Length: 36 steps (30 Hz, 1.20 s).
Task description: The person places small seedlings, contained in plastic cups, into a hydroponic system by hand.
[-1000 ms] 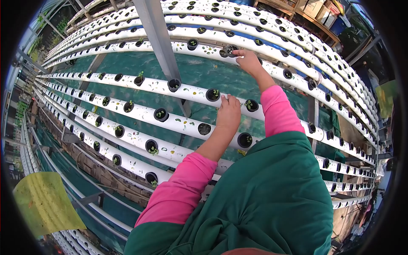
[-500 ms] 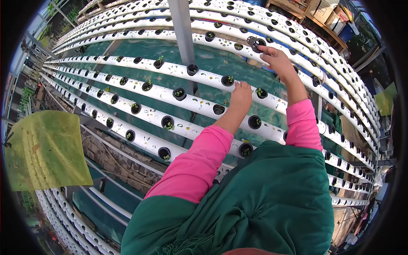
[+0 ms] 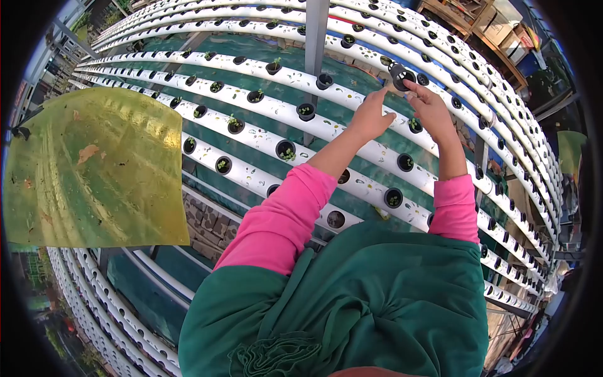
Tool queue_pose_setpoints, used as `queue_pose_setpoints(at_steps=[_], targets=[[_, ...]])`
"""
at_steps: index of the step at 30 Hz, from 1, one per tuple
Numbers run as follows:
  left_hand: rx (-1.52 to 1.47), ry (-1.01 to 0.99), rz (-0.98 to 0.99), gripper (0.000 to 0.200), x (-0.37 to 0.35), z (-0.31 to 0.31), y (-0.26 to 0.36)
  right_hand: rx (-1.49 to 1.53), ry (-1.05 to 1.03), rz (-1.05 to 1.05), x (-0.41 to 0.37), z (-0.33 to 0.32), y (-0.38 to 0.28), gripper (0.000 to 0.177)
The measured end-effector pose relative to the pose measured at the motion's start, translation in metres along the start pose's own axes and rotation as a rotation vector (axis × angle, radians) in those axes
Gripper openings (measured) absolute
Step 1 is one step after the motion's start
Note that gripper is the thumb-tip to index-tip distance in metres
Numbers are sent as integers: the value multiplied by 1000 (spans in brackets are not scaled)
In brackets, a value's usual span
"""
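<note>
Right hand (image 3: 431, 109) pinches a black cup (image 3: 400, 75); left hand (image 3: 370, 118) gapes, a grey post (image 3: 316, 38) rising left of its fingers (image 3: 376, 99).

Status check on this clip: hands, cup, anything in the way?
Right hand holding tilted black cup near a white pipe. Left hand empty, thumb spread. Grey post stands left of both hands, touching neither.

Fingers (image 3: 415, 87) of the right hand (image 3: 432, 113) hide part of the black cup (image 3: 399, 73); the yellow sheet (image 3: 100, 176) covers stretches of white pipes (image 3: 249, 175); the top edge cuts off the metal post (image 3: 316, 38); print on the cardboard box (image 3: 495, 26) blurs.
</note>
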<state>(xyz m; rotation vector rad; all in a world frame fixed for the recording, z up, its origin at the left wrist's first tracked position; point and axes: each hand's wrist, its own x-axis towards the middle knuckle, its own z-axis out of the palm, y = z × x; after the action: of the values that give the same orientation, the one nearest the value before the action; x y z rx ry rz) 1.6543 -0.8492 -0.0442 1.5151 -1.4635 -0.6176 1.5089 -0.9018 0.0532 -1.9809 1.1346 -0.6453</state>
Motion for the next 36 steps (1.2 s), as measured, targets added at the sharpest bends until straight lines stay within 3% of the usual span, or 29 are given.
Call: queue_pose_setpoints(at_steps=[3,5,8,11,17,20,29,33,35,36], targets=[[-72,125,0,79,-14,-38,1,-16,-73,70,-4,13,-3,39],[-80,186,43,81,-22,-59,-2,-4,-30,-80,-15,29,-15,38],[-19,250,265,79,-38,-88,-3,-6,-86,-29,-31,53,-42,37],[-63,127,170,71,-56,-114,-7,89,-116,-65,-44,80,-57,36],[-99,177,194,55,-97,-158,-15,158,-199,23,-74,125,-92,34],[-130,-1,97,54,-119,-187,-2,200,-183,4,-86,146,-100,35],[-290,49,39,45,-140,-208,-49,236,-245,32,-109,164,-112,43],[-339,80,-114,43,-154,-213,-43,264,-247,-2,-116,160,-105,43],[-316,179,38,43,-149,-199,-78,258,-270,-13,-116,157,-102,43],[-304,186,44,43,-151,-203,-66,238,-263,-1,-116,157,-99,43]])
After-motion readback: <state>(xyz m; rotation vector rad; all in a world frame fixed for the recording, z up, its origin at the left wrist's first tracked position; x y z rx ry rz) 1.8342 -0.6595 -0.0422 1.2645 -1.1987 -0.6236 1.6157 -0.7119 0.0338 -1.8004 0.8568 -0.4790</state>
